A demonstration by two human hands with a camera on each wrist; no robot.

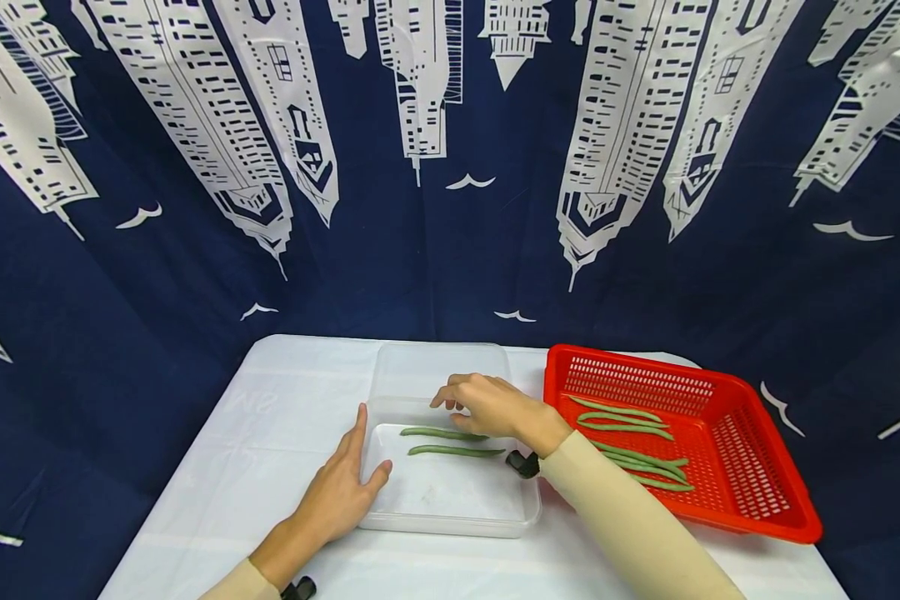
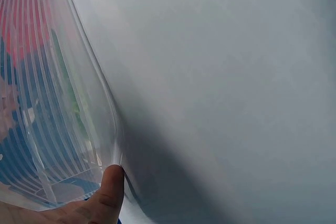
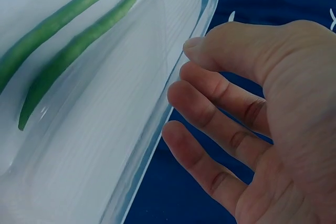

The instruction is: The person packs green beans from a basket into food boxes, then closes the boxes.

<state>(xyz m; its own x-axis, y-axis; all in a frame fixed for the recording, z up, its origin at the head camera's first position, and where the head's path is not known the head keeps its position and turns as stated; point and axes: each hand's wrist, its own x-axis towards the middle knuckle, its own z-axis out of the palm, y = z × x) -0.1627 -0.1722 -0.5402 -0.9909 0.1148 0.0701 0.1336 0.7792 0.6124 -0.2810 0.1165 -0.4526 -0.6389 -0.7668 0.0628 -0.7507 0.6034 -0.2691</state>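
A clear plastic container point(image 1: 450, 527) stands on the white table with two green beans point(image 1: 456, 451) lying in it, roughly side by side. My left hand point(image 1: 337, 492) rests against the container's left side, its fingers straight. In the left wrist view, a fingertip point(image 2: 112, 179) touches the container's rim. My right hand point(image 1: 495, 406) hovers over the container's back part, fingers loosely bent and holding nothing. The right wrist view shows the right hand point(image 3: 247, 114) near the container's edge, with the two green beans point(image 3: 73, 59) inside.
At the right stands a red perforated basket point(image 1: 742, 492) holding several more green beans point(image 1: 630, 427). A flat clear lid-like piece point(image 1: 441, 367) lies behind the container. The white table point(image 1: 270, 425) meets a dark blue printed curtain point(image 1: 420, 250) at the back.
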